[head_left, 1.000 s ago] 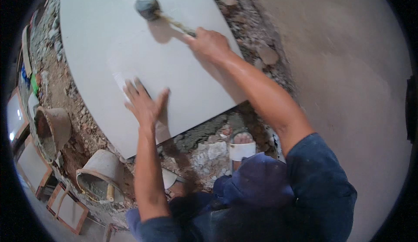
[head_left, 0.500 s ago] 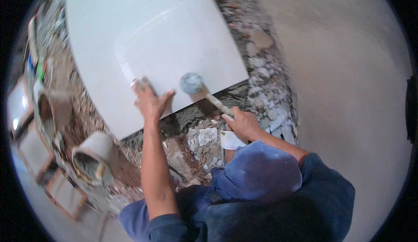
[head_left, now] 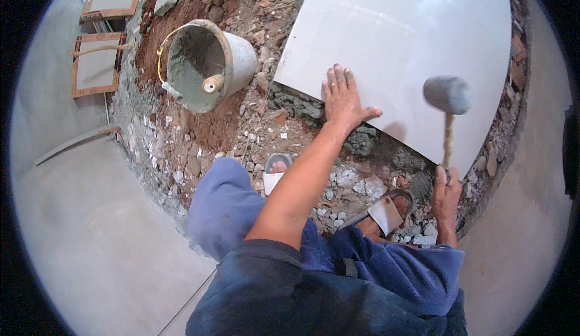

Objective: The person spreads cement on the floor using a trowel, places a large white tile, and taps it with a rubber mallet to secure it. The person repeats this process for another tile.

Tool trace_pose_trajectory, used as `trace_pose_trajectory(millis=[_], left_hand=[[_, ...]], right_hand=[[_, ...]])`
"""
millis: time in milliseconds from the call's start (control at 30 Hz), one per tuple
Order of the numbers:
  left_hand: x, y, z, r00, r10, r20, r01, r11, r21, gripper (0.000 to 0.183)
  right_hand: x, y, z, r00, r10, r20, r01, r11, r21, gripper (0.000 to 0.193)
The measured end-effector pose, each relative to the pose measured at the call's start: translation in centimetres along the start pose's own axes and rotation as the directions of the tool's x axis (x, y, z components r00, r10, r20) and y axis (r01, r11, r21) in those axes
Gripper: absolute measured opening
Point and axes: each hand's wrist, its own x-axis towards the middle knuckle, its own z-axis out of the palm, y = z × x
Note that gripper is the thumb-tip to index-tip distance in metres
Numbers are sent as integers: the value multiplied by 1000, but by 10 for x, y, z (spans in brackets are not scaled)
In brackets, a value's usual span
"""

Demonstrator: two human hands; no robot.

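A large white floor tile [head_left: 393, 46] lies over grey mortar [head_left: 362, 142], which shows along its near edge. My left hand [head_left: 345, 103] rests flat on the tile close to that edge, fingers spread. In my right hand [head_left: 446, 197] is the wooden handle of a rubber mallet [head_left: 447, 95]. The mallet's dark grey head is over the right part of the tile; I cannot tell whether it touches the surface. My right fingers wrap the handle's lower end, just off the tile's near edge.
A bucket [head_left: 243, 61] with grey mortar and a handled tool [head_left: 212, 83] inside stands left of the tile. Rubble and soil [head_left: 266, 130] surround my sandalled feet. Boxed tiles [head_left: 96, 64] sit at the far left, on a smooth grey floor [head_left: 109, 215].
My view has swung left, so the tile and bucket appear farther right. The mallet has shifted right along the tile, its handle now pointing toward me. My left hand stays on the tile.
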Motion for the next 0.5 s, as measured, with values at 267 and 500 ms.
trace_pose_trajectory(millis=[267, 500], left_hand=[[1, -1, -1, 1000, 26, 10, -26, 998, -57, 128], [2, 1, -1, 1000, 12, -2, -13, 999, -35, 127]], right_hand=[[40, -9, 30, 987, -60, -147, 36, 986, -162, 29], [36, -10, 33, 994, -71, -82, 60, 989, -132, 34]])
